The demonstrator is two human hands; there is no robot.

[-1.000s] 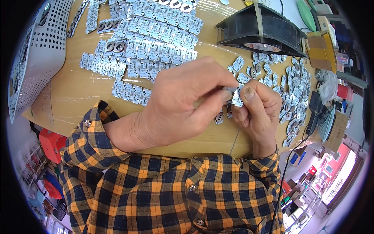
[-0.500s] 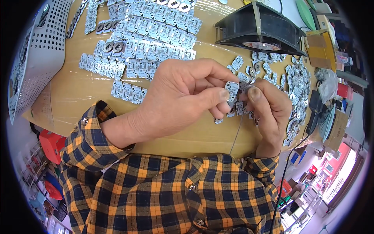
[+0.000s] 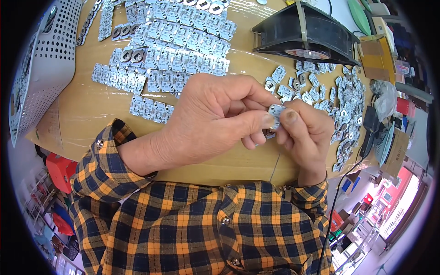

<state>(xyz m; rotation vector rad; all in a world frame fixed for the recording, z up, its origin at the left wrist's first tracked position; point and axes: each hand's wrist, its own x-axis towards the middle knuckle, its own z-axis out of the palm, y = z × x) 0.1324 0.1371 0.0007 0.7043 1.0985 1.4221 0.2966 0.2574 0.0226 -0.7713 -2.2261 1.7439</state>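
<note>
A small pale circuit board (image 3: 277, 110) with dark spots is pinched between the thumb and fingers of my left hand (image 3: 213, 112). The thumb of my right hand (image 3: 309, 130) presses against the board's right side, its other fingers curled beneath. Part of another dark-edged piece shows under the board, mostly hidden by the fingers. Left of my hands, similar boards (image 3: 185, 39) lie in neat overlapping rows on the tan table (image 3: 215, 162). To the right spreads a loose heap of boards (image 3: 350, 103), some showing round metal parts.
A white perforated basket (image 3: 57, 50) with boards inside stands at the far left. The black fan (image 3: 305, 34) sits at the back right, beside an open cardboard box (image 3: 378, 59). A dark cable (image 3: 339, 192) runs down along the right side.
My right hand has moved slightly left and closed in on the board in my left hand. That board has shifted a little lower. More loose boards show behind my right hand.
</note>
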